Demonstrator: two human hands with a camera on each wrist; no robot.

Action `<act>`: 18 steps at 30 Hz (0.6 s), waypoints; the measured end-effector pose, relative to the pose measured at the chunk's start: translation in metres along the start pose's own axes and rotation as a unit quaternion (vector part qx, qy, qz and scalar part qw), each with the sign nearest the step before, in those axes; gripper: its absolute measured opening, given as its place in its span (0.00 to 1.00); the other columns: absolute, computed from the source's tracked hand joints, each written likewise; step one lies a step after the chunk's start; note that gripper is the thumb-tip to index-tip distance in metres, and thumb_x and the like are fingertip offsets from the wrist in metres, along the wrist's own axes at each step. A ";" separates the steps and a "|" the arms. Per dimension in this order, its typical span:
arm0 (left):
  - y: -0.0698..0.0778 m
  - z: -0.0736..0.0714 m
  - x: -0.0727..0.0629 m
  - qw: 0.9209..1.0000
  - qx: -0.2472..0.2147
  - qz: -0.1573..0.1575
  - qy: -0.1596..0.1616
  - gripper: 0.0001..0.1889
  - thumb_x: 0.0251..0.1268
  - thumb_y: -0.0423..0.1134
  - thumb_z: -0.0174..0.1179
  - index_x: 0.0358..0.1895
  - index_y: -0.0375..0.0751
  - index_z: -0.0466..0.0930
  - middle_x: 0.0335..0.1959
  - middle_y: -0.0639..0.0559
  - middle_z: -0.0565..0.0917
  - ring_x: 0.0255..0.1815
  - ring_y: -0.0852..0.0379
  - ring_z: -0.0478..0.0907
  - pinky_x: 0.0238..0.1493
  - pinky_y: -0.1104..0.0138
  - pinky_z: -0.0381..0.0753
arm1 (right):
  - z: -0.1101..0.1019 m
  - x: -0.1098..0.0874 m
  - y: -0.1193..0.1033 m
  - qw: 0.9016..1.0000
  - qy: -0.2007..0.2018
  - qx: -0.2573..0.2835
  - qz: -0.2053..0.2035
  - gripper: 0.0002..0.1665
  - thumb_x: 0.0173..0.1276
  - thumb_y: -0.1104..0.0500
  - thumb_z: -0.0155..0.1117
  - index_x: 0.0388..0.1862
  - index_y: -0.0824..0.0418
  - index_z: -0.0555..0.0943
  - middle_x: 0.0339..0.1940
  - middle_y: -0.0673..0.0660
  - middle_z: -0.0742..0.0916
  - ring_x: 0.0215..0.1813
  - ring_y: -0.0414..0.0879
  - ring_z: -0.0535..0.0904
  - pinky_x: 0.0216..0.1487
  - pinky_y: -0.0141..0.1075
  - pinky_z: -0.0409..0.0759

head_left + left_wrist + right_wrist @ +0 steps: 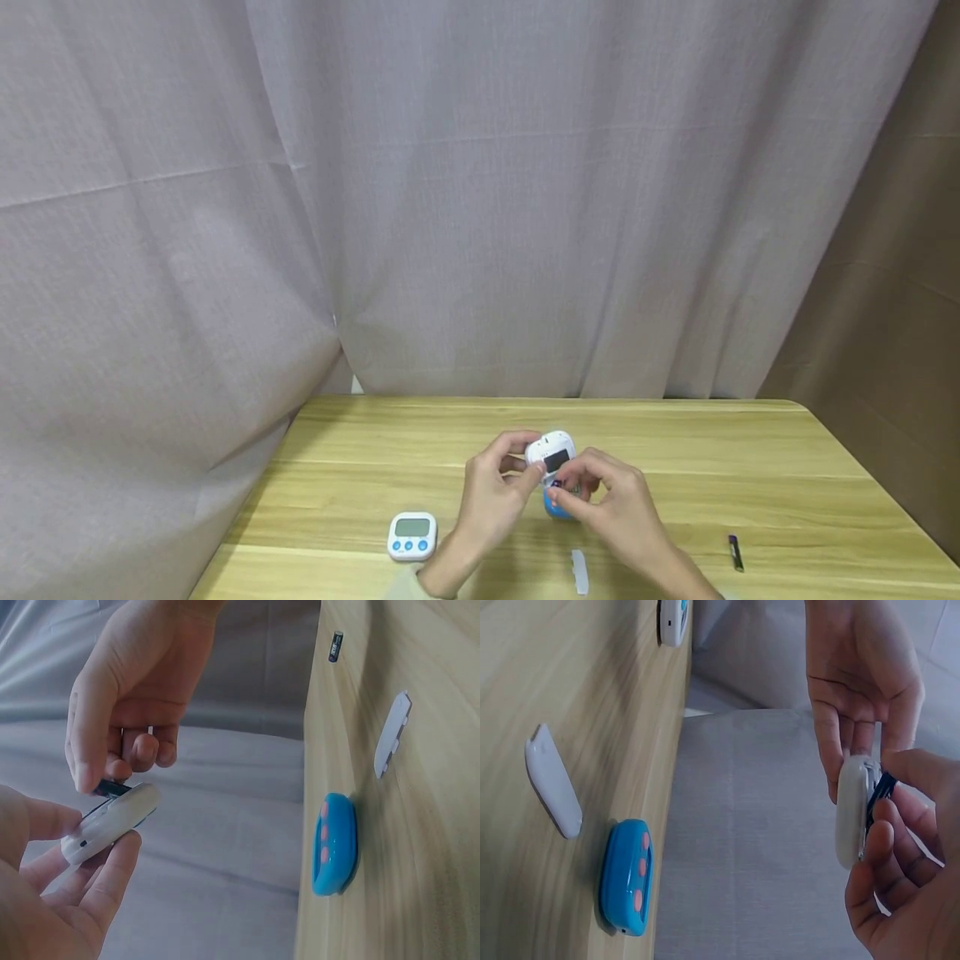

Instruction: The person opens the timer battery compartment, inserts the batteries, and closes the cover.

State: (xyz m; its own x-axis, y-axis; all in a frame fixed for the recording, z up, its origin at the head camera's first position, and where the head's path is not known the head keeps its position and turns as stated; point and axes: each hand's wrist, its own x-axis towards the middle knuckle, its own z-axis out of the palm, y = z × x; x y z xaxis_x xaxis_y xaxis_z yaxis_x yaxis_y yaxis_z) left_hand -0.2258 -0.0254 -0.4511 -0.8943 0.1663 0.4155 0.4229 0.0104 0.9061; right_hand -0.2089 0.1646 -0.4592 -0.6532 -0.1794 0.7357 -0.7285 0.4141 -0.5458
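Note:
Above the table, my left hand [491,496] grips a white digital timer [553,442] by its edges, its back turned up with a dark recess showing. Between thumb and fingers, my right hand [622,512] pinches a dark battery [112,788] against the timer's back, tilted to its surface in the right wrist view. How far the battery sits in the recess is hidden by the fingers. Below the hands, a blue timer [626,877] with pink buttons rests on the table. A thin white battery cover [580,572] lies nearer the front.
Another white timer [412,536] with blue buttons lies face up left of my left hand. To the right, a loose battery [736,553] lies on the wooden table [810,483]. A grey curtain [480,208] hangs behind the far edge.

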 end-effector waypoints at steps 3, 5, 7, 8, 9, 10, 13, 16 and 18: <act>0.001 0.001 -0.001 1.000 -0.003 -0.004 -0.008 0.19 0.65 0.25 0.67 0.59 0.38 0.83 0.49 0.44 0.88 0.41 0.60 0.87 0.46 0.66 0.93 | 0.002 -0.001 0.000 1.000 0.007 -0.003 -0.002 0.20 0.51 0.68 0.86 0.36 0.49 0.86 0.29 0.43 0.85 0.28 0.41 0.78 0.27 0.29 0.79; 0.002 0.002 -0.002 1.000 -0.004 -0.005 -0.010 0.19 0.65 0.25 0.67 0.59 0.38 0.83 0.49 0.44 0.88 0.42 0.60 0.88 0.45 0.66 0.93 | 0.003 -0.002 -0.001 1.000 0.012 -0.005 -0.002 0.21 0.50 0.68 0.87 0.35 0.49 0.86 0.29 0.43 0.85 0.28 0.41 0.77 0.27 0.29 0.79; 0.002 0.002 -0.002 1.000 -0.003 -0.005 -0.011 0.19 0.65 0.25 0.67 0.59 0.38 0.83 0.49 0.44 0.88 0.42 0.60 0.88 0.45 0.66 0.93 | 0.004 -0.002 -0.001 1.000 0.015 -0.005 -0.001 0.21 0.50 0.68 0.87 0.35 0.48 0.86 0.29 0.43 0.84 0.29 0.41 0.77 0.27 0.29 0.78; 0.002 0.002 -0.002 1.000 -0.002 -0.005 -0.011 0.19 0.66 0.25 0.67 0.60 0.38 0.83 0.49 0.44 0.88 0.42 0.60 0.88 0.45 0.66 0.93 | 0.004 -0.002 -0.002 1.000 0.015 -0.006 0.002 0.21 0.50 0.68 0.87 0.35 0.48 0.86 0.29 0.42 0.84 0.29 0.41 0.77 0.27 0.29 0.78; 0.002 0.002 -0.002 1.000 -0.001 -0.005 -0.011 0.19 0.66 0.25 0.67 0.60 0.38 0.83 0.49 0.45 0.88 0.42 0.60 0.88 0.45 0.66 0.93 | 0.004 -0.002 -0.002 1.000 0.016 -0.005 0.002 0.21 0.50 0.68 0.87 0.34 0.48 0.86 0.29 0.42 0.84 0.29 0.40 0.77 0.27 0.28 0.78; 0.002 0.002 -0.002 1.000 -0.001 -0.005 -0.010 0.19 0.66 0.25 0.66 0.59 0.38 0.83 0.49 0.45 0.88 0.41 0.60 0.88 0.45 0.66 0.93 | 0.005 -0.002 -0.001 1.000 0.018 -0.004 0.001 0.21 0.50 0.68 0.87 0.34 0.48 0.86 0.29 0.42 0.83 0.29 0.41 0.77 0.27 0.27 0.77; 0.002 0.002 -0.001 1.000 -0.001 -0.004 -0.010 0.19 0.66 0.25 0.66 0.59 0.38 0.83 0.49 0.44 0.88 0.41 0.61 0.87 0.45 0.66 0.93 | 0.006 -0.002 0.000 1.000 0.022 -0.004 -0.004 0.21 0.49 0.69 0.87 0.34 0.48 0.87 0.28 0.42 0.83 0.28 0.41 0.77 0.26 0.26 0.76; 0.001 0.002 -0.002 1.000 -0.002 -0.005 -0.008 0.19 0.66 0.25 0.66 0.59 0.38 0.83 0.49 0.44 0.88 0.41 0.61 0.87 0.45 0.66 0.93 | 0.007 -0.003 0.002 1.000 0.026 -0.004 -0.012 0.22 0.48 0.69 0.87 0.34 0.48 0.87 0.28 0.43 0.83 0.28 0.41 0.76 0.25 0.26 0.75; 0.001 0.002 -0.002 1.000 -0.003 -0.008 -0.006 0.19 0.66 0.26 0.66 0.59 0.38 0.83 0.49 0.45 0.88 0.41 0.61 0.87 0.45 0.66 0.93 | 0.008 -0.003 0.003 0.999 0.027 -0.005 -0.019 0.22 0.48 0.70 0.87 0.35 0.49 0.87 0.28 0.43 0.83 0.28 0.41 0.76 0.25 0.26 0.75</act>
State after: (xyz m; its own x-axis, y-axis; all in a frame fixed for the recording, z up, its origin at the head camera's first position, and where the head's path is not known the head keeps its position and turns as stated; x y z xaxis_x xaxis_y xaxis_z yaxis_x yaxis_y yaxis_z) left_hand -0.2237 -0.0238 -0.4509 -0.8991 0.1780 0.4000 0.4078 0.0081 0.9130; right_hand -0.2108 0.1597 -0.4660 -0.6133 -0.1464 0.7762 -0.7500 0.4163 -0.5141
